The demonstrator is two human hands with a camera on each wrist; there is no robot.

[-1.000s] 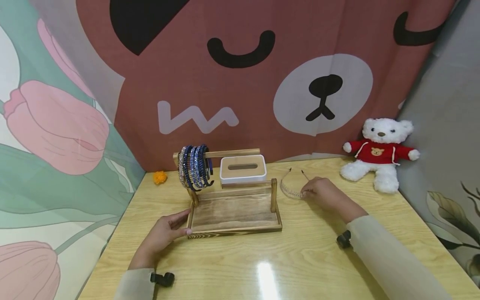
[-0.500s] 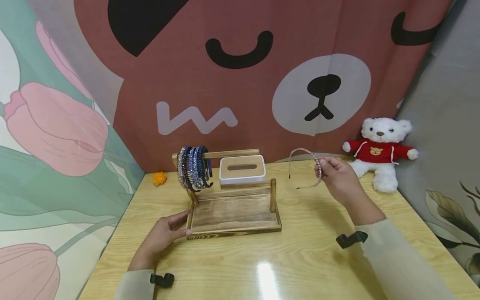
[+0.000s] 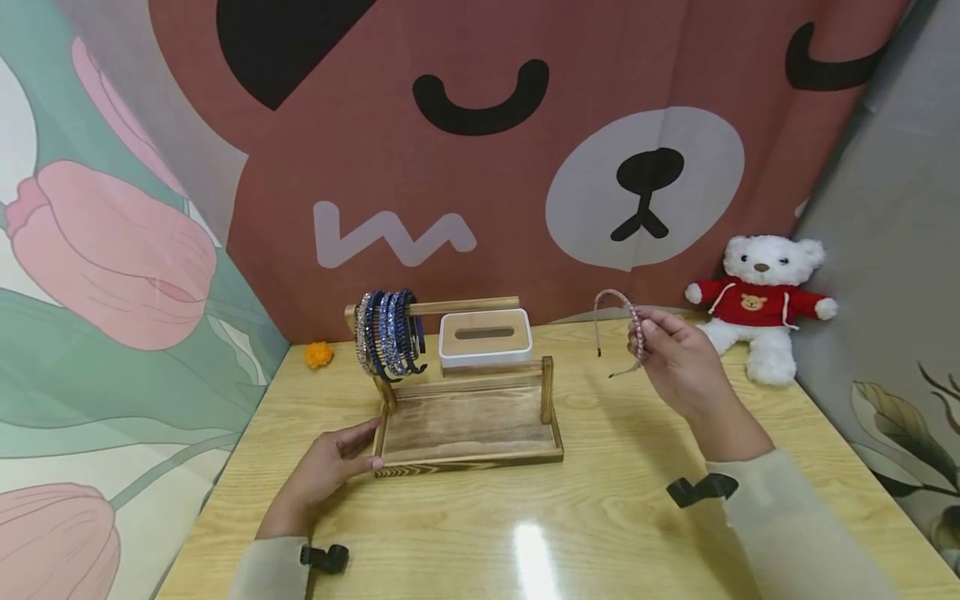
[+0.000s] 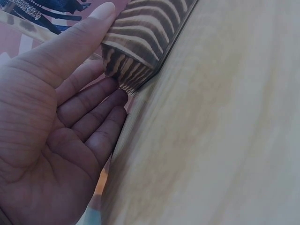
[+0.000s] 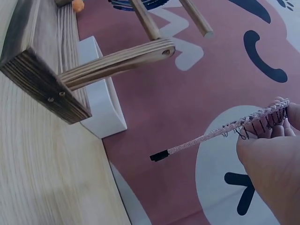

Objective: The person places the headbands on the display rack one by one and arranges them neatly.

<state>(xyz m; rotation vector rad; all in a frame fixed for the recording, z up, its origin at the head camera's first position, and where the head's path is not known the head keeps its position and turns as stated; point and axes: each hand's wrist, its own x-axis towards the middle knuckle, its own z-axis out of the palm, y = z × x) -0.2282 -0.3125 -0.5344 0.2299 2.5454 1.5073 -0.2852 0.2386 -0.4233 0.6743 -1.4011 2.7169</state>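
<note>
My right hand (image 3: 678, 358) pinches a pink beaded headband (image 3: 638, 337) by one side, raised over the table to the right of the wooden rack. Small dark teeth line its inner side in the right wrist view, and one end has a black tip. At the near left corner of the wooden headband rack (image 3: 468, 468), my left hand (image 3: 322, 475) holds the tray edge between thumb and fingers (image 4: 96, 98). Several blue, dark and silver headbands (image 3: 387, 333) hang at the left end of the rack's rear upper bar (image 3: 465, 307); a lower bar crosses in front.
Behind the rack stands a white tissue box (image 3: 486, 337) with a wood-look top. An orange fuzzy ball (image 3: 318, 355) lies at the back left. To the right sits a white teddy bear (image 3: 757, 304) in a red sweater, against a patterned curtain (image 3: 517, 200).
My right hand has picked the headband up off the table, turned it upright and moved slightly right. My left hand stays at the rack's corner.
</note>
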